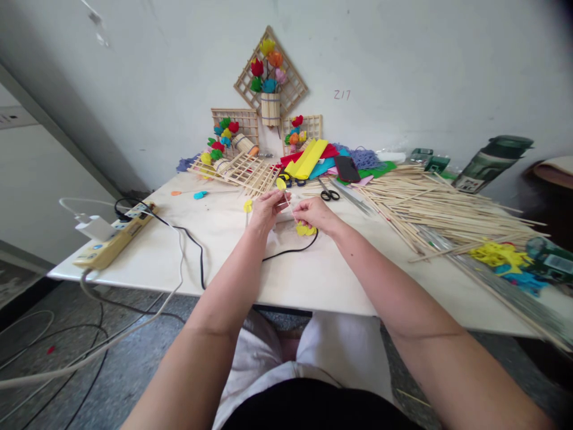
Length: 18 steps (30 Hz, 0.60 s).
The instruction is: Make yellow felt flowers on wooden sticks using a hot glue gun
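Near the middle of the white table, my left hand [267, 210] is closed around a thin stick, with a yellow petal piece [281, 183] at its top end. My right hand [313, 215] pinches the lower part of the same thin stick [289, 204]. Several yellow petal pieces [306, 229] lie on the table just below my right hand. Another yellow piece [248, 206] is left of my left hand. A black cable [290, 250] curves below both hands.
Black scissors [330, 194] lie beyond my right hand. Wooden sticks [430, 206] spread over the right side, near a bottle [492, 161]. Lattice frames with paper flowers [270, 71] stand at the back. A power strip [114, 239] sits left on the table [331, 280]. Folded yellow paper [308, 159] lies behind.
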Tool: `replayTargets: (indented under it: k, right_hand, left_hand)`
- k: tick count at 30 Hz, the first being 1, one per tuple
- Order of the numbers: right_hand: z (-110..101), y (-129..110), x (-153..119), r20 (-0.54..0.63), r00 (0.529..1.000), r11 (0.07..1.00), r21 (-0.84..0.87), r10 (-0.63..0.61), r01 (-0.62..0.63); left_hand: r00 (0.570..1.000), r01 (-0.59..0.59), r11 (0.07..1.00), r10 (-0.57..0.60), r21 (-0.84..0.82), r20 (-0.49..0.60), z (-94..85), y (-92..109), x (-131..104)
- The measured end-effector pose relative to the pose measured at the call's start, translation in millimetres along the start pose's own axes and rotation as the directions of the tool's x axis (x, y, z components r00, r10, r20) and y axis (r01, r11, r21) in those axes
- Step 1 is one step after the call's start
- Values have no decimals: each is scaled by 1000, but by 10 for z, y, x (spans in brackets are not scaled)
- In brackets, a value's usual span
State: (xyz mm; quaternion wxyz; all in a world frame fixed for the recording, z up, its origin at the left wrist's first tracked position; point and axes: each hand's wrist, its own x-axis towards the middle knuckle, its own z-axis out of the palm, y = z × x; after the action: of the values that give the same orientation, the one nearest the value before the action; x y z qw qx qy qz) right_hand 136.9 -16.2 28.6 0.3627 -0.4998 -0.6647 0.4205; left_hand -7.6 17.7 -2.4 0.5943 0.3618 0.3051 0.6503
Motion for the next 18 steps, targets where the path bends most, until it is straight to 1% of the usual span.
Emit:
replayTargets:
  k: [6,9,12,15,18]
  right_hand:
    - [2,-40,-27,10,1000,999,-25,-26,26]
    - [-9,-81,-58,44,998,999,-4,-50,50]
    - [-20,-100,-77,102,993,998,20,-65,63]
    - [-21,-77,-71,148,987,997,47,-68,62]
    - [-6,-14,-36,147,987,993,108,-64,48]
  left_hand:
    - [1000,-15,1000,15,9,-16,18,16,-5]
    - [999,-34,999,34,-3,-27,30,29,-10]
    - [999,-44,999,44,-4,-31,35,36,-15]
    - [999,-46,999,46,-5,-21,33,35,-17]
    - [999,-53,999,53,-8,-9,36,35,-22]
